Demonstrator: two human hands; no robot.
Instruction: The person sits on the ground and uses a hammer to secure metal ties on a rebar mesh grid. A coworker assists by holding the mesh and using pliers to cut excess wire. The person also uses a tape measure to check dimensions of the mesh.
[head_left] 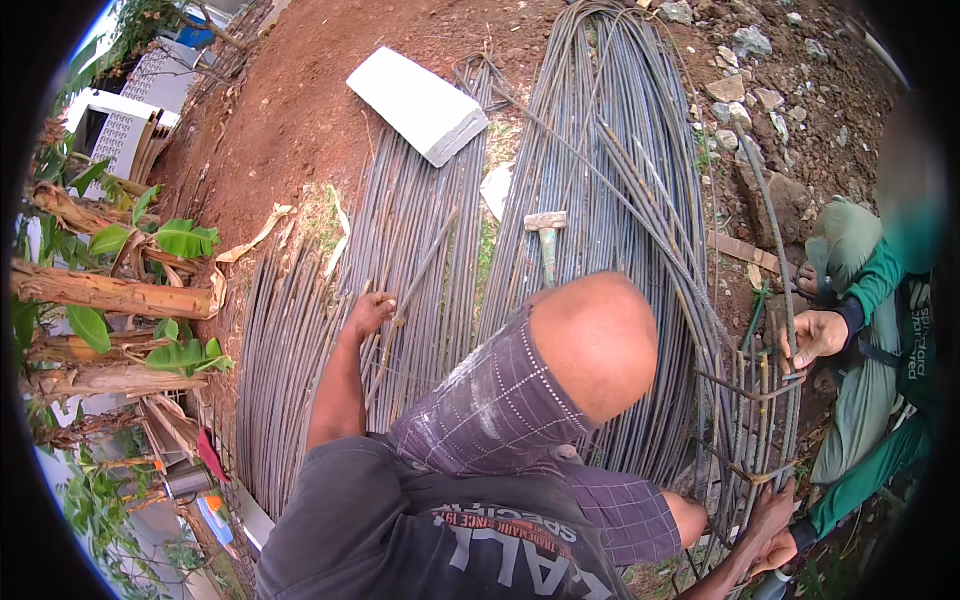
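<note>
My left hand [368, 313] rests on the long steel rods [400, 260], fingers curled around one thin rod. My right hand [768, 520] clamps a bar of the rebar cage [752, 420]. My raised knee [590, 345] blocks the middle. A co-worker's hand [815, 335] grips the cage's top; a hammer [546, 240] lies on the coiled rebar [610, 150].

1 hammer [546, 243], 1 white block [417, 103] (flat), 2 rebar bundles [610, 200]

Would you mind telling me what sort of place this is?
Most likely an outdoor building site: long bundles of steel rebar lie on bare red earth, a tied rebar cage stands at the right, and a hammer rests on the bars.
</note>
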